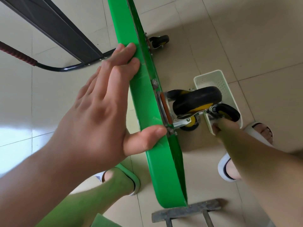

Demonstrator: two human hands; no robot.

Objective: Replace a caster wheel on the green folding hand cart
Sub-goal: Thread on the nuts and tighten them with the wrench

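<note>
The green cart deck point(147, 102) stands on its edge on the tiled floor, with its underside facing right. My left hand point(98, 110) grips its upper edge, fingers flat on the face and thumb on the rim. A mounted caster point(196, 99), black with a yellow hub, sticks out from a metal plate on the underside. A second wheel point(190, 125) shows below it, and a third caster point(159, 40) sits farther along. My right hand point(216, 128) reaches down into a white basket point(213, 79) and closes on a loose caster wheel point(228, 112). My forearm hides most of its fingers.
A black folded handle frame point(57, 25) with a red grip point(16, 53) lies to the left of the deck. A rusty metal tool head point(188, 210) lies at the deck's near end. My feet in white slippers point(227, 171) stand on either side of the deck.
</note>
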